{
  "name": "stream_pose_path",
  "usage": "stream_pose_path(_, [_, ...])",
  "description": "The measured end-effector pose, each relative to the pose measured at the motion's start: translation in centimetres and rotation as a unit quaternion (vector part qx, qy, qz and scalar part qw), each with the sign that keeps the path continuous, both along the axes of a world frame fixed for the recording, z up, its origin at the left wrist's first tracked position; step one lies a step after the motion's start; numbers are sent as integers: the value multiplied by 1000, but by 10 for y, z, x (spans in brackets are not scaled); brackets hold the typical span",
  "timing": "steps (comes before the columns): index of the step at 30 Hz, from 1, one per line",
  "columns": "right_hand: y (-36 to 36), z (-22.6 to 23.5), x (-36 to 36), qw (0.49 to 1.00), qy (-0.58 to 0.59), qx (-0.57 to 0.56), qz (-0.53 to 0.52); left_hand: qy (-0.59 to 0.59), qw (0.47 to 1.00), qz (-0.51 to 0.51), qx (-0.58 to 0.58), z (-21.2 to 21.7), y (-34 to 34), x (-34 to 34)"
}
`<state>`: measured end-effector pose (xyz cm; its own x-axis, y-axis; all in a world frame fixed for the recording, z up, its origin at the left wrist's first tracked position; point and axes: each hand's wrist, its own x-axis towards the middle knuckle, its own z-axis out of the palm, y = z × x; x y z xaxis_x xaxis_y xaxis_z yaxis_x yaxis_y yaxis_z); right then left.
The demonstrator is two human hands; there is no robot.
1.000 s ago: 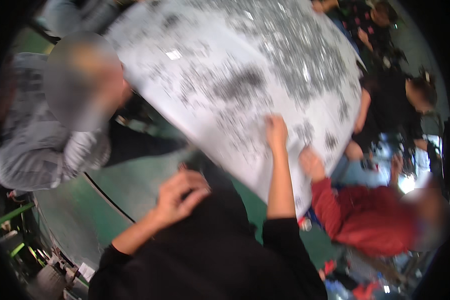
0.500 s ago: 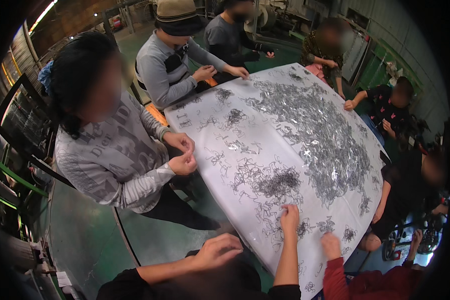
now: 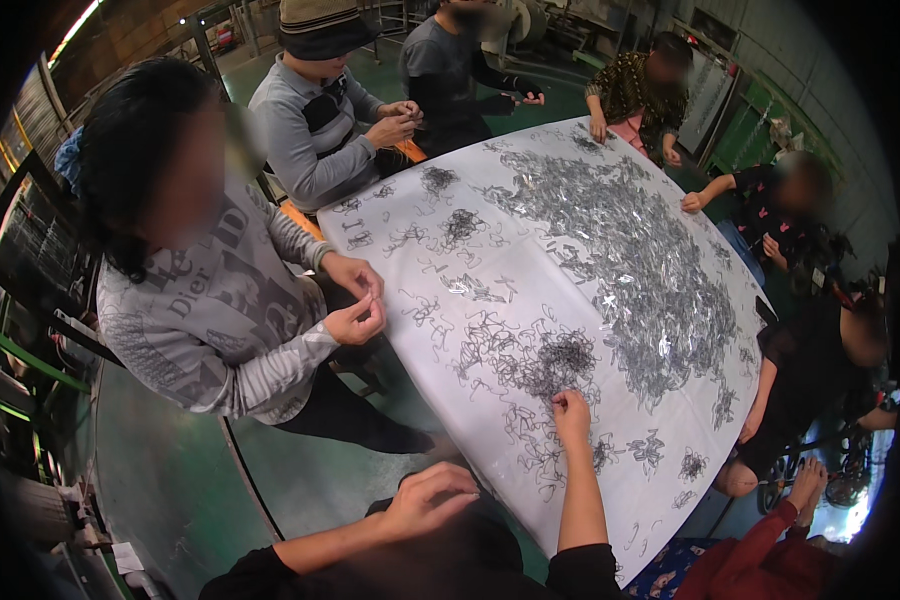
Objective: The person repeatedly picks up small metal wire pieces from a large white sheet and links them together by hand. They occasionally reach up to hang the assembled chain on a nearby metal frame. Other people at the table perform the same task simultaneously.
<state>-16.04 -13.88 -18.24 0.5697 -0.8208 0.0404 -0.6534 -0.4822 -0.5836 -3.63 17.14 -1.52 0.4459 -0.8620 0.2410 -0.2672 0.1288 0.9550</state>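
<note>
1. A white-covered bench [image 3: 530, 250] fills the middle of the head view, its near edge running from upper left down to lower right, with green floor [image 3: 170, 470] open along its left side.
2. The right hand [image 3: 571, 412] rests on the bench just inside that near edge, fingers curled down onto a small dark clump of wire pieces [image 3: 560, 358]; whether it grips any cannot be told.
3. The left hand [image 3: 428, 500] hangs off the bench, below its edge and over the person's dark lap, fingers loosely spread and holding nothing visible.
4. The clump lies just beyond the right fingertips, well apart from the left hand.
5. Thin loose strands [image 3: 530, 440] ring the right hand on both sides, leaving bare white cloth toward the near corner.
6. A much larger grey heap [image 3: 640, 260] covers the far half of the bench, well beyond the reach of the right hand.
7. A person in a grey patterned top [image 3: 210, 310] sits at the left edge, both hands together just off the bench.
8. More people sit along the far and right edges, a red sleeve [image 3: 760, 560] showing at lower right.
</note>
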Motion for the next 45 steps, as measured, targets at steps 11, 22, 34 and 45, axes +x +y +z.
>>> stream_pose_path(11, [-5,24,0,998,18,-42,38,11,1000,-6,-6,-6,-2,10])
stream_pose_path(22, [-4,21,37,993,49,-109,22,-6,1000,-7,-13,-4,-1,18])
stream_pose_path(34, [52,3,0,978,83,-172,83,-23,1000,-3,-20,-4,4,27])
stream_pose_path(45, [2,7,-6,991,72,-111,6,-29,1000,0,-5,-12,2,26])
